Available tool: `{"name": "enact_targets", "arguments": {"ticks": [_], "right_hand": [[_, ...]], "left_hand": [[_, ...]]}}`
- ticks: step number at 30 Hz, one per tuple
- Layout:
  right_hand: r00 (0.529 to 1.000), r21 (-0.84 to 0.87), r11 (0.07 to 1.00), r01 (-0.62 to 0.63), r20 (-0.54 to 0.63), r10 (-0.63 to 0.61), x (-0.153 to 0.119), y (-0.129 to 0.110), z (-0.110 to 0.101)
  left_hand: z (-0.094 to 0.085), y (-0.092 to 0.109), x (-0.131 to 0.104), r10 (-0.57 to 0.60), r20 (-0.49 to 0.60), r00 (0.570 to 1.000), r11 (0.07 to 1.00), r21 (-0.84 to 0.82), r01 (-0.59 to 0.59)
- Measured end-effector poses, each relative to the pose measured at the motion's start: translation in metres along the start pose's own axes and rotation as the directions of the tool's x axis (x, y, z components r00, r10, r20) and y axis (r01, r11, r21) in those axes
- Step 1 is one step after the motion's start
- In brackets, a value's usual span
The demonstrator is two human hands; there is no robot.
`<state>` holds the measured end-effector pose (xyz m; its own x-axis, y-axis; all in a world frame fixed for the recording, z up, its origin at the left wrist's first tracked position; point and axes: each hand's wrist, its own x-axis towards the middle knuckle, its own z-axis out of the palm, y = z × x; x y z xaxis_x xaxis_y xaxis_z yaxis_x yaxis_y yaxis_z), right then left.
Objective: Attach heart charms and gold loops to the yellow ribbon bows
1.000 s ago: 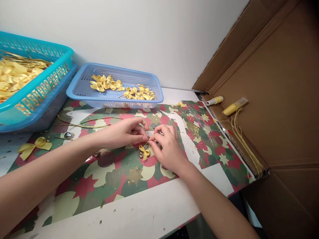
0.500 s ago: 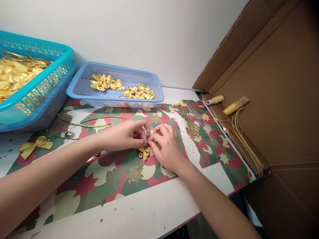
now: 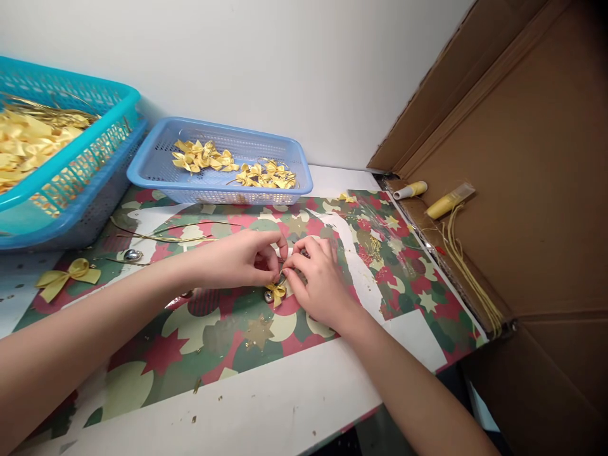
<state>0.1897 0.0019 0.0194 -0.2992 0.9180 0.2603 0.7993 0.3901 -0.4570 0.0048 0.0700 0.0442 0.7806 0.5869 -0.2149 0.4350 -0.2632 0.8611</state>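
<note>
My left hand point(image 3: 242, 258) and my right hand point(image 3: 316, 278) meet fingertip to fingertip over the middle of the table, both in a pinch. Just below the fingertips hangs or lies a small yellow ribbon bow point(image 3: 277, 292) with a round silver bell point(image 3: 268, 296) beside it. A thin gold wire rises from the bow into the pinched fingers, and its ends are hidden by them. To the left of my left forearm lie a larger yellow bow point(image 3: 69, 278), a silver bell point(image 3: 133, 255) and several gold wires point(image 3: 190, 239).
A blue basket point(image 3: 213, 193) holding finished-looking bows stands behind my hands. At left, a turquoise basket point(image 3: 95, 149) piled with ribbon bows and wires sits in another blue one. Yellow tubes point(image 3: 411, 190) and yellow cords point(image 3: 468, 278) lie along the cardboard wall point(image 3: 522, 158).
Almost nothing differs. Both hands keep their pinch at the same spot, with only a slight shift of the fingers above the bow.
</note>
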Motion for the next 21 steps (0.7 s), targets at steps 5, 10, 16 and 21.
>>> {"name": "enact_targets", "arguments": {"ticks": [5, 10, 16, 21], "right_hand": [[0.999, -0.007, 1.000, 0.010, -0.037, -0.010, -0.0004, 0.0008, 0.0004], [0.990, -0.040, 0.999, 0.014, -0.141, -0.019, -0.0002, 0.0037, -0.0012], [0.988, -0.043, 0.999, -0.003, -0.152, -0.004, 0.0002, 0.0049, -0.0028], [0.988, -0.045, 0.999, 0.003, -0.156, -0.010, 0.0001, 0.0045, -0.0029]], "left_hand": [[0.0015, -0.0023, 0.0012, -0.025, -0.008, 1.000, 0.997, -0.067, 0.025], [0.0011, -0.0042, 0.0014, -0.071, -0.001, 0.997, 0.987, -0.141, 0.070], [0.0011, -0.0069, 0.0008, -0.079, -0.003, 0.997, 0.980, -0.182, 0.077], [0.0009, -0.0058, 0.0013, -0.092, 0.009, 0.996, 0.980, -0.177, 0.092]]}}
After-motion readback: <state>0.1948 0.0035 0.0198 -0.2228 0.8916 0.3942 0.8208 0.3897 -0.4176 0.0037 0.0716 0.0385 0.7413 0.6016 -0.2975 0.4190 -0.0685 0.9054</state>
